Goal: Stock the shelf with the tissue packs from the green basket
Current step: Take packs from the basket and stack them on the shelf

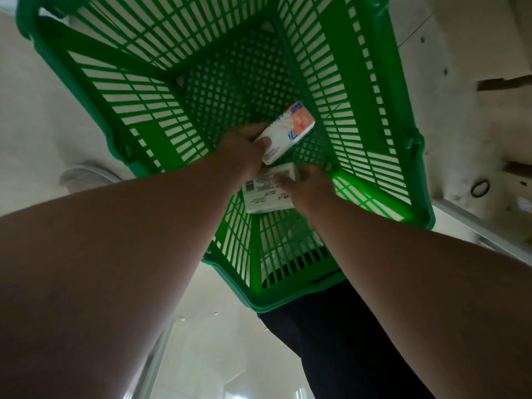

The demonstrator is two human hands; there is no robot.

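Looking down into the green slatted plastic basket (359,116), I've got both hands inside it, each on its own tissue pack. My left hand (241,151) is clamped round the near end of the white soft-wrapped tissue pack with the orange and blue print (288,131). Its long axis runs diagonally, from my fingers up and away to the right, so the free end points at the basket's far right wall. That pack is tilted, its far end close to the mesh floor, though I can't tell if it's touching.

My right hand (308,185) is curled over the right edge of the white tissue pack with the black label text and barcode (264,197), fingers on top. It sits just nearer to me than the printed one, almost square-on, with its long side running left to right. The two packs are right beside each other, maybe touching at the corner where my left knuckles hide the gap.

So my take: both packs lie right under my palms, no reaching needed, and the next move is a straight lift up past the rim. The left one needs clearance on the right wall because of that diagonal. No shelf in view from here, so I can't say which way to swing afterwards.
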